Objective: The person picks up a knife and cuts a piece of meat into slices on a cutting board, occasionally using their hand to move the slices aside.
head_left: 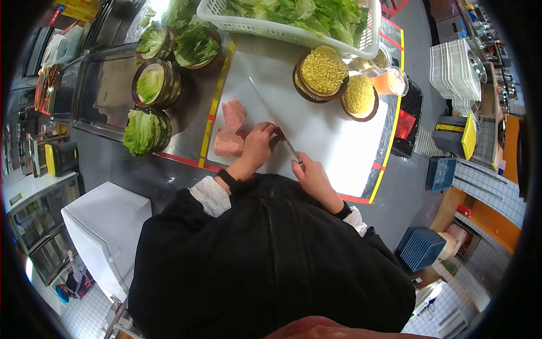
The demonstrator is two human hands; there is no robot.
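My left hand [258, 146] rests on a white cutting board [333, 141], fingers curled over something I cannot make out next to a pink block of luncheon meat [228, 143]. A second pink piece [233, 113] lies just beyond it. My right hand [312, 176] grips the handle of a long knife [270, 117], whose blade runs up and left across the board, passing by my left fingertips. My black sleeves with white cuffs fill the lower part of the view.
Bowls of dry noodle blocks [322, 72] stand at the board's far right, stacked bowls of lettuce [151, 83] at the left. A white basket of lettuce [293, 20] sits behind. A white box [107, 226] stands lower left; an orange drink cup [389, 81] is by the noodles.
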